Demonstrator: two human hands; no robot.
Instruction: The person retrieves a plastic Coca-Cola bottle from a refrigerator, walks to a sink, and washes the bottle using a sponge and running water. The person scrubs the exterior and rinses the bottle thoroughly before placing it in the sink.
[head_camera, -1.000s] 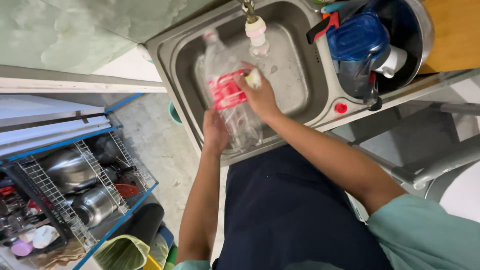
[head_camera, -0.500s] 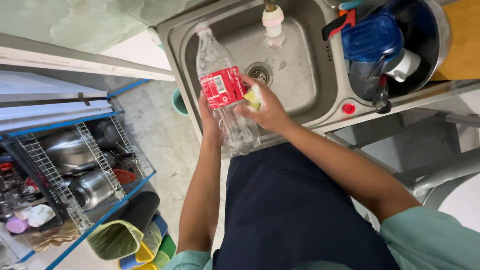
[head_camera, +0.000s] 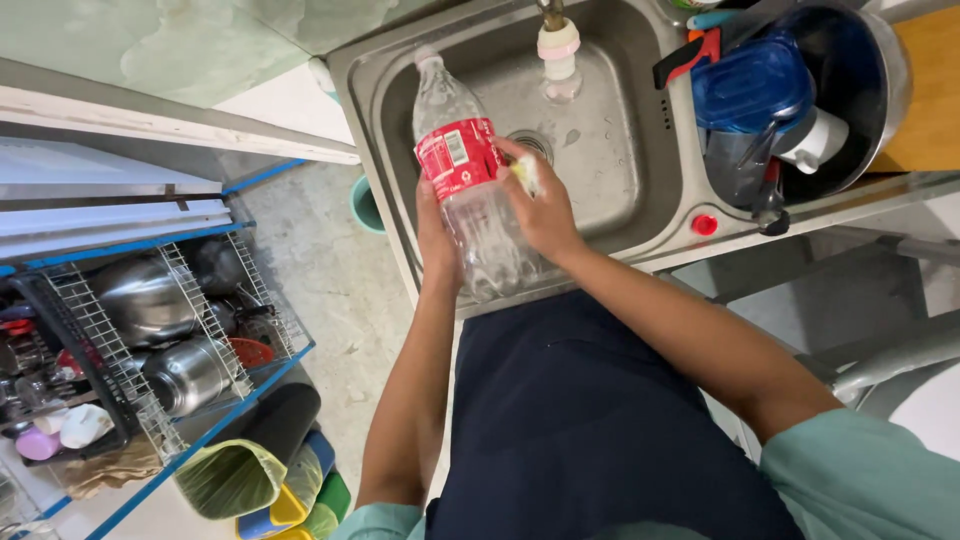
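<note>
Red-labelled clear bottle now lower, above steel sink.

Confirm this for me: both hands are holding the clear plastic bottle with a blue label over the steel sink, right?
Not quite: the label is red, not blue, as the head view shows. The rest holds: the left hand and right hand hold the clear plastic bottle over the steel sink.

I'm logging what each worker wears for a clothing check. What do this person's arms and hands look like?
Both arms are bare from hand to upper arm. The left hand and right hand wear no gloves; no rings or watch show. Short pale green sleeves start near the shoulders.
</note>
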